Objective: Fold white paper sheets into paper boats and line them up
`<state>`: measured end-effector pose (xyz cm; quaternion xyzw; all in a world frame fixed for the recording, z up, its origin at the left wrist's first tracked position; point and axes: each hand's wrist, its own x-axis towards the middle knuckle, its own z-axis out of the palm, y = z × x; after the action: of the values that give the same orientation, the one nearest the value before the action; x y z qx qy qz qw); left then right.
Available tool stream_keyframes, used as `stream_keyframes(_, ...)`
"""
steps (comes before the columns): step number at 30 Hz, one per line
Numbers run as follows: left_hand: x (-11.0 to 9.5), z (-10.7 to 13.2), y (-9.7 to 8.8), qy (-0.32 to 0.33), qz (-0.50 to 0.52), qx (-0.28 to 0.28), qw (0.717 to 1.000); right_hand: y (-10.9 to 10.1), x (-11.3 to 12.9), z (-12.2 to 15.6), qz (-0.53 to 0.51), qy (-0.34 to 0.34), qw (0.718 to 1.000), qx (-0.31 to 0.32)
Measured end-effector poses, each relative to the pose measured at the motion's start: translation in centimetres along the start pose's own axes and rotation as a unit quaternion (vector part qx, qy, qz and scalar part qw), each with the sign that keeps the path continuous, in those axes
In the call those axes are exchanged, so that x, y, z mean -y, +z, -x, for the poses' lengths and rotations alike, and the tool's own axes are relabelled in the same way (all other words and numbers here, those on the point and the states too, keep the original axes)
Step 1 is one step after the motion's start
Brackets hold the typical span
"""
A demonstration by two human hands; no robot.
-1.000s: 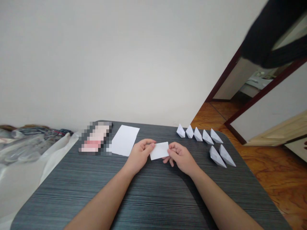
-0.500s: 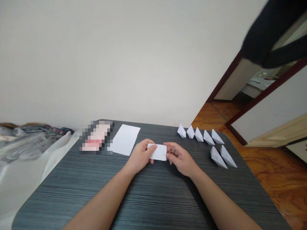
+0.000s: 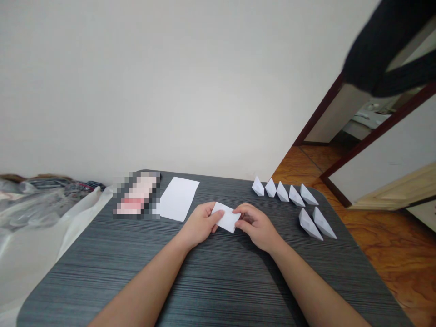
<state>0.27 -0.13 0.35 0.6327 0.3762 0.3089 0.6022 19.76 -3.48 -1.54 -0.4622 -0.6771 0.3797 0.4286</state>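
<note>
- Both forearms enter from the bottom edge, elbows cut off; they lie low over the dark striped table (image 3: 211, 281).
- Left hand (image 3: 199, 225) pinches the left end of a small folded paper (image 3: 227, 217), thumb on top. The fingers under it are hidden.
- Right hand (image 3: 259, 226) is closed on the right end of the paper, thumb on top, fingers curled, fingertips mostly hidden behind the paper.
- The folded paper is mid-table between the hands, tilted, just above the surface. Can't tell if its lower edge touches the table.
- Two paper boats (image 3: 308, 222) stand side by side to the right of the right hand, well apart from it.
- Flat white sheet (image 3: 179, 198) lies beyond the left hand, near it but not touching.
- Pixelated block (image 3: 136, 196) sits just left of the sheet; what it is can't be made out.
- Row of five paper boats (image 3: 282, 191) stands at the far right edge of the table.
- Crumpled plastic and cloth (image 3: 37, 206) are heaped off the table's left side, partly cut off.
- Wood floor (image 3: 374, 236) and an open doorway (image 3: 361, 122) lie at the right.
- Dark blurred cloth (image 3: 381, 54) hangs in the top right corner, covering part of the doorway.
</note>
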Motion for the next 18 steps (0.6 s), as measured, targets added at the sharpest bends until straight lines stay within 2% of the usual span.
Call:
stream_keyframes(8,-0.55,0.34,0.05,0.0,-0.106,0.048,0.993,0.04,0.53,-0.17,0.096,0.001,0.995,-0.021)
stream_keyframes(14,-0.44,0.57,0.27,-0.006,-0.093,0.057,0.994,0.17,0.47,-0.14,0.119,0.011,0.992,-0.035)
stream_keyframes(18,-0.06,0.52,0.37,-0.007,-0.085,0.033,0.996,0.41,0.26,-0.04,0.075,0.018,0.996,-0.033)
